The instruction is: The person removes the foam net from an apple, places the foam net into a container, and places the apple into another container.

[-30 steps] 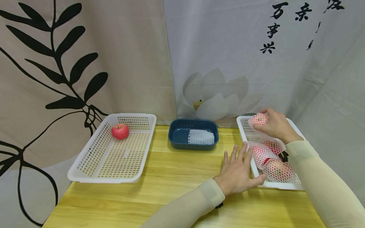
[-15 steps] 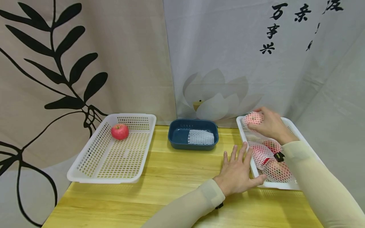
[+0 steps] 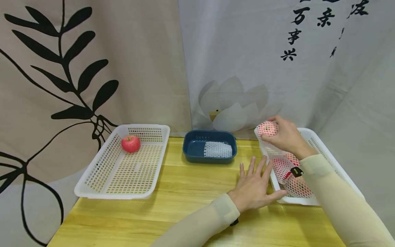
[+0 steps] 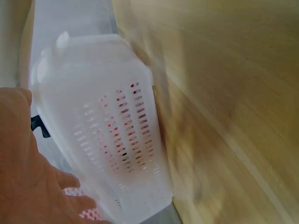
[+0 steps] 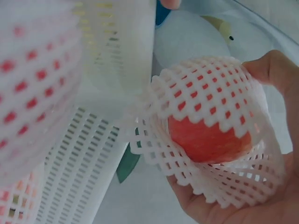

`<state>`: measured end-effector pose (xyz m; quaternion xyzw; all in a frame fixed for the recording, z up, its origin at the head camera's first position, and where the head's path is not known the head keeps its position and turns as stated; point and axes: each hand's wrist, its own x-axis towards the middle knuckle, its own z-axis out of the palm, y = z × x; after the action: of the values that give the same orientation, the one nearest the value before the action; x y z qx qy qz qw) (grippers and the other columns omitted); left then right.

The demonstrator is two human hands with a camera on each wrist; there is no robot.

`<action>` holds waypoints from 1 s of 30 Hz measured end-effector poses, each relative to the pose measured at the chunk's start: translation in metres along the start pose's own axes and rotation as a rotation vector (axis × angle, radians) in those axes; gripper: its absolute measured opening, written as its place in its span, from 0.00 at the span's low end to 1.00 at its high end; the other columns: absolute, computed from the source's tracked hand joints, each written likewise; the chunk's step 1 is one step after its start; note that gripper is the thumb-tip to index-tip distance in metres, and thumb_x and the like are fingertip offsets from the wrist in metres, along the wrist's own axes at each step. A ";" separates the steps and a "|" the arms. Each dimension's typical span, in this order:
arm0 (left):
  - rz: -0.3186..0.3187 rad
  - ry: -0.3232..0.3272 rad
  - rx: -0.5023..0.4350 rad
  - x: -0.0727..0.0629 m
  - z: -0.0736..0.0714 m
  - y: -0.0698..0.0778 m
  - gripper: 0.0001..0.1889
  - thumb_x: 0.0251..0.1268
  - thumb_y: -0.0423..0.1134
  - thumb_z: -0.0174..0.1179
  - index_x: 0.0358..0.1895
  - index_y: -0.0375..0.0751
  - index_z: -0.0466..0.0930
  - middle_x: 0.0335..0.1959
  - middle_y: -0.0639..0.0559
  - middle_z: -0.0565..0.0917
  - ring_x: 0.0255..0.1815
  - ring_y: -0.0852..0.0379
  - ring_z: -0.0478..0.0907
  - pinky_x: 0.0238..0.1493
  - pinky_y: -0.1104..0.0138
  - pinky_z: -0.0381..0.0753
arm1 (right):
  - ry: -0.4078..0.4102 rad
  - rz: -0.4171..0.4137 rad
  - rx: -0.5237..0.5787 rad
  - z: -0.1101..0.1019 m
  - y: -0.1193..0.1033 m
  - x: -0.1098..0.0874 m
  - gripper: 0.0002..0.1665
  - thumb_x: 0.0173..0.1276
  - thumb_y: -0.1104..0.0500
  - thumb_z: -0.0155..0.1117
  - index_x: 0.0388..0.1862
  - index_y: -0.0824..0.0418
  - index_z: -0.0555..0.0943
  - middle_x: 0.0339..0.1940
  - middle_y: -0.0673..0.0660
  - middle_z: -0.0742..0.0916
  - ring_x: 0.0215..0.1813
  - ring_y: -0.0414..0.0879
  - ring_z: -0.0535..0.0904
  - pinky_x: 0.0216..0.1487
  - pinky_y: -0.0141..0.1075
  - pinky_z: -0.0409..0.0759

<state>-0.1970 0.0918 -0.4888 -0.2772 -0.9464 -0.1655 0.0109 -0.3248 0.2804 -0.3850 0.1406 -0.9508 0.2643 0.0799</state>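
My right hand [image 3: 287, 137] grips an apple in a white foam net [image 3: 267, 129] over the far left corner of the right-hand white basket [image 3: 334, 164]. In the right wrist view the net's open end bares the red apple skin [image 5: 208, 140], with thumb and fingers on opposite sides. Several more netted apples [image 3: 299, 187] lie in that basket, partly hidden by the right arm. My left hand [image 3: 253, 188] is spread beside the basket's near left side, fingers straight and thumb over the rim. From the left wrist, the basket's slotted wall [image 4: 93, 70] shows beyond the hand.
A bare red apple [image 3: 131, 143] sits in the left white basket [image 3: 158, 168]. Between the baskets stands a dark blue tray [image 3: 194, 158] with an empty foam net [image 3: 217, 149] in it. A printed cloth [image 3: 145, 68] hangs behind the wooden table [image 3: 185, 185].
My right hand has moved left with the netted apple, toward the basket's far left corner. The left hand stays nearly where it was, and the head view has shifted slightly.
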 end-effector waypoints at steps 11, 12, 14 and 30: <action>0.087 0.057 0.114 -0.024 -0.025 -0.014 0.44 0.91 0.78 0.38 0.96 0.57 0.60 0.96 0.51 0.66 0.97 0.35 0.62 0.89 0.25 0.67 | -0.008 -0.014 0.042 0.007 -0.023 -0.008 0.45 0.75 0.46 0.81 0.81 0.66 0.76 0.76 0.75 0.85 0.75 0.76 0.82 0.73 0.73 0.81; 0.090 0.062 0.121 -0.027 -0.028 -0.015 0.43 0.92 0.77 0.38 0.95 0.57 0.62 0.95 0.51 0.67 0.97 0.36 0.62 0.89 0.26 0.67 | -0.008 -0.016 0.042 0.007 -0.025 -0.009 0.45 0.75 0.45 0.81 0.81 0.66 0.76 0.76 0.75 0.86 0.74 0.75 0.83 0.73 0.73 0.81; 0.098 0.073 0.129 -0.032 -0.033 -0.019 0.41 0.92 0.76 0.40 0.93 0.57 0.65 0.94 0.52 0.69 0.96 0.37 0.64 0.90 0.26 0.67 | -0.004 -0.017 0.044 0.008 -0.030 -0.010 0.44 0.75 0.45 0.81 0.81 0.65 0.77 0.74 0.74 0.87 0.73 0.73 0.84 0.71 0.71 0.82; 0.108 0.160 0.130 -0.074 -0.064 -0.060 0.34 0.94 0.70 0.49 0.86 0.54 0.75 0.89 0.46 0.75 0.92 0.39 0.72 0.88 0.28 0.72 | -0.035 -0.062 0.030 0.024 -0.056 -0.025 0.43 0.75 0.45 0.81 0.80 0.62 0.77 0.74 0.74 0.87 0.59 0.66 0.86 0.65 0.66 0.85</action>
<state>-0.1708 -0.0150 -0.4552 -0.3124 -0.9350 -0.1246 0.1130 -0.2860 0.2270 -0.3836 0.1756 -0.9432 0.2733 0.0695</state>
